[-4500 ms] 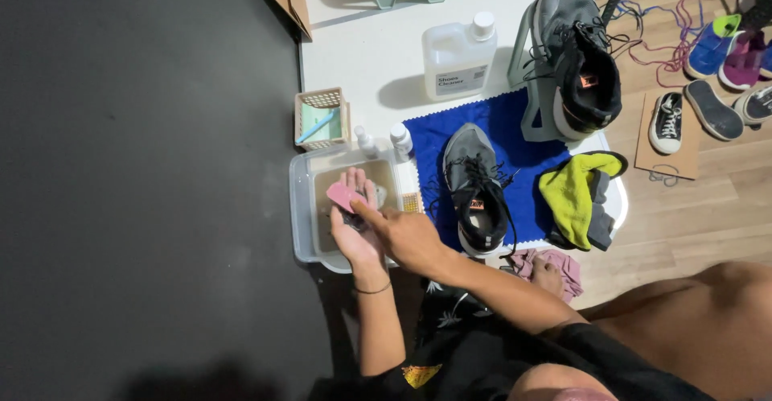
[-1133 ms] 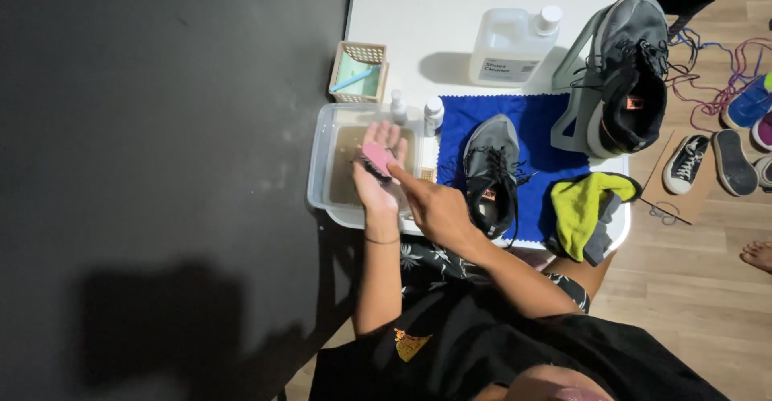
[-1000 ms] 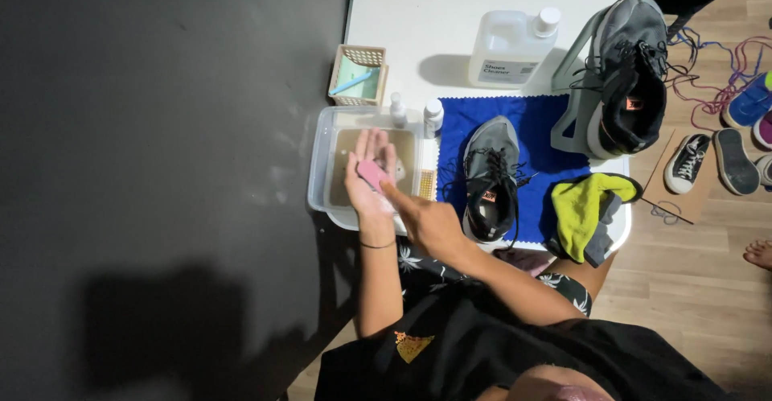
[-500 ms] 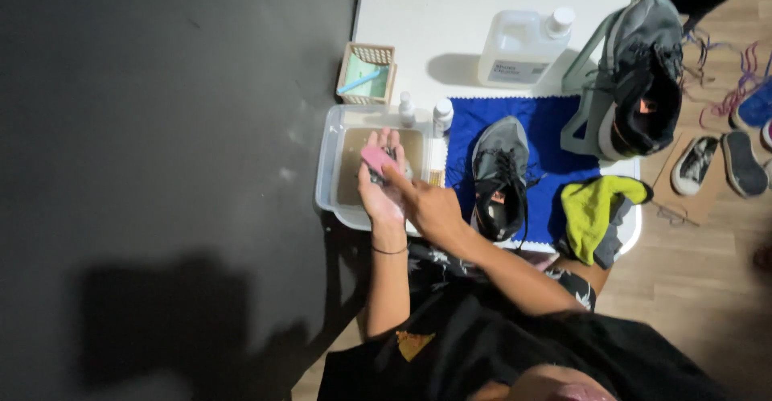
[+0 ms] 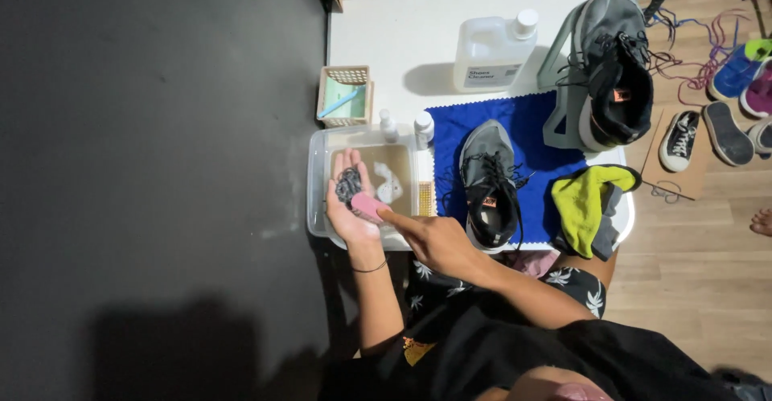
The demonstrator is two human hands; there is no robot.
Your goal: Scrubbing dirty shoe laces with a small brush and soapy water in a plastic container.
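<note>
1. Our left hand (image 5: 347, 208) lies palm up over the clear plastic tub (image 5: 318, 184) of murky water, fingers loosely cupped around a dark wet bundle of shoelaces (image 5: 348, 184).
2. Our right hand (image 5: 434, 240) pinches a small pink brush (image 5: 368, 205) at its near end; the brush lies against the left palm, just below the laces.
3. Laces, as we judge: light, limp, soaked and likely soapy, so slippery. They need a cupped palm beneath, not a fingertip pinch.
4. Brush: small and stiff-looking; a grip on the end away from the laces keeps our fingers clear of them.
5. Right of the right hand: grey sneaker (image 5: 489, 192) on a blue cloth (image 5: 531, 127), yellow rag (image 5: 591, 204) beyond it.
6. Beyond the left hand on the table (image 5: 402, 31): two small bottles (image 5: 406, 126) and a cleaner jug (image 5: 490, 51).
</note>
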